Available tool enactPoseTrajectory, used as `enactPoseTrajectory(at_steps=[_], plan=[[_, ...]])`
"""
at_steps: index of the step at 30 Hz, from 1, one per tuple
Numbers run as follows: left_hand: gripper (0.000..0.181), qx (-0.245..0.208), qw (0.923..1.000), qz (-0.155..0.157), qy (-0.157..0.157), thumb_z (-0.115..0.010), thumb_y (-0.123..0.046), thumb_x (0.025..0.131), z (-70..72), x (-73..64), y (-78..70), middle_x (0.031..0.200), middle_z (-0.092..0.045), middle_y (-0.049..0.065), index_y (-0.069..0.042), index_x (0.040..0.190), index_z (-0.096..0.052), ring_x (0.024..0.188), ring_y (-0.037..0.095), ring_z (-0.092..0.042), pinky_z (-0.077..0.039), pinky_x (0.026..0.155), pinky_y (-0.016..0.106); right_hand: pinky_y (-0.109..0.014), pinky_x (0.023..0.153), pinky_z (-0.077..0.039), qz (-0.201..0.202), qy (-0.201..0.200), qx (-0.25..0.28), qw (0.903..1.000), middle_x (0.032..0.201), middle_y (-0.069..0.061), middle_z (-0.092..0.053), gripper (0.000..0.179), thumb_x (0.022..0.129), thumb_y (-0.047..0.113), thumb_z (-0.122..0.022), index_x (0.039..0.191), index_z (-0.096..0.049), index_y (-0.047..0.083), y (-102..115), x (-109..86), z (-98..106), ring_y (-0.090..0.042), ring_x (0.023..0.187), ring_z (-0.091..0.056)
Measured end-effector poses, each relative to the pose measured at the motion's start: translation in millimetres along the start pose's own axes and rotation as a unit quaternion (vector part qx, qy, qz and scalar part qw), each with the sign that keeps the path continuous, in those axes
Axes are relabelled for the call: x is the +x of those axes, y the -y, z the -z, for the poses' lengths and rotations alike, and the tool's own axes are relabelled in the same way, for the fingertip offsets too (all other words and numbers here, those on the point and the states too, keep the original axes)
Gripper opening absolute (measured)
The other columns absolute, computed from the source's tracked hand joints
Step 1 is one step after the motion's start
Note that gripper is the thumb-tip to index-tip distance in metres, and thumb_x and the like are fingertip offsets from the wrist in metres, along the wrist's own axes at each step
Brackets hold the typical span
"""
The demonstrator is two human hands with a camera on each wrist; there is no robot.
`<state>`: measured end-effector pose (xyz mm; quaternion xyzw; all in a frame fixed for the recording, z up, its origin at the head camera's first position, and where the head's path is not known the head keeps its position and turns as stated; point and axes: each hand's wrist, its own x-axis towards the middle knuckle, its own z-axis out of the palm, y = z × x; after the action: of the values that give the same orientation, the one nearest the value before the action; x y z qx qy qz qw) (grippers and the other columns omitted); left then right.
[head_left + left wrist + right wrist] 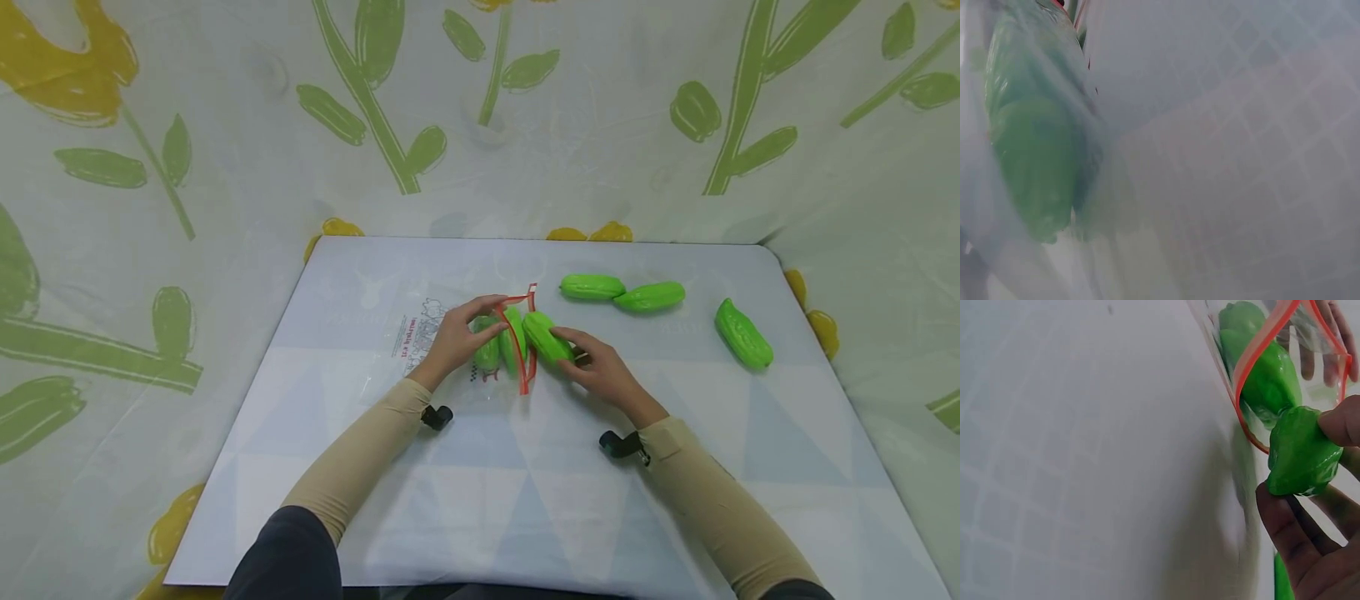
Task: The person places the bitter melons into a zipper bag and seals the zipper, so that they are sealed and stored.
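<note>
A clear plastic zip bag (pixel 420 342) with a red zip strip lies on its side on the table, its mouth gaping to the right. My left hand (pixel 461 337) pinches the bag near that mouth. Two green toy cucumbers (pixel 487 348) are inside it, blurred behind the plastic in the left wrist view. Between thumb and fingertips my right hand (pixel 600 371) holds another ribbed green cucumber (pixel 1300 450), its far end right at the red rim (pixel 1244 369). The left hand's fingers (pixel 1330 337) show through the plastic in the right wrist view.
Two more green cucumbers (pixel 592 287) lie end to end behind the right hand. A single cucumber (pixel 744 335) rests farther right, near the edge of the pale patterned table (pixel 660 525). A leaf-printed curtain (pixel 570 158) surrounds the table.
</note>
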<state>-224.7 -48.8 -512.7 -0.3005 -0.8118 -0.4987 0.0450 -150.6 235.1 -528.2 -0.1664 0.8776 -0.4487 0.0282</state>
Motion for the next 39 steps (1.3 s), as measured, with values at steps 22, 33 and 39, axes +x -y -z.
enactPoseTrajectory(at_steps=[22, 33, 39], plan=[[0.048, -0.003, 1.0, 0.005, 0.003, -0.076, -0.022, 0.094, 1.4, 0.7, -5.6, 0.127, -0.07, 0.005, -0.019, 0.14, -0.062, 0.115, 0.019, -0.066, -0.049, 0.106, 0.043, -0.045, 0.093, -0.057, -0.007, 0.023, -0.007, 0.9997, 0.152, -0.014, -0.05, 0.056, 0.099, 0.016, -0.069, 0.151, -0.05, 0.016, 11.3, 6.1, -6.6, -0.032, 0.115, -0.063], [0.048, -0.002, 1.0, 0.004, 0.0, -0.077, -0.023, 0.093, 0.7, 1.7, -5.4, 0.125, -0.071, 0.004, -0.019, 0.139, -0.063, 0.115, 0.017, -0.066, -0.047, 0.108, 0.041, -0.045, 0.093, -0.057, -0.008, 0.026, -0.001, 0.9996, 0.151, -0.013, -0.051, 0.056, 0.099, 0.019, -0.07, 0.151, -0.05, 0.015, 14.3, 10.7, -12.3, -0.03, 0.115, -0.062], [0.048, -0.005, 1.0, 0.003, 0.002, -0.077, -0.023, 0.093, 0.1, 1.9, -5.0, 0.125, -0.071, 0.004, -0.019, 0.138, -0.063, 0.116, 0.017, -0.066, -0.046, 0.108, 0.039, -0.045, 0.092, -0.057, -0.028, 0.032, -0.005, 0.9991, 0.149, -0.012, -0.053, 0.058, 0.099, 0.022, -0.07, 0.152, -0.049, 0.018, 15.9, 12.9, -14.0, -0.029, 0.112, -0.063]])
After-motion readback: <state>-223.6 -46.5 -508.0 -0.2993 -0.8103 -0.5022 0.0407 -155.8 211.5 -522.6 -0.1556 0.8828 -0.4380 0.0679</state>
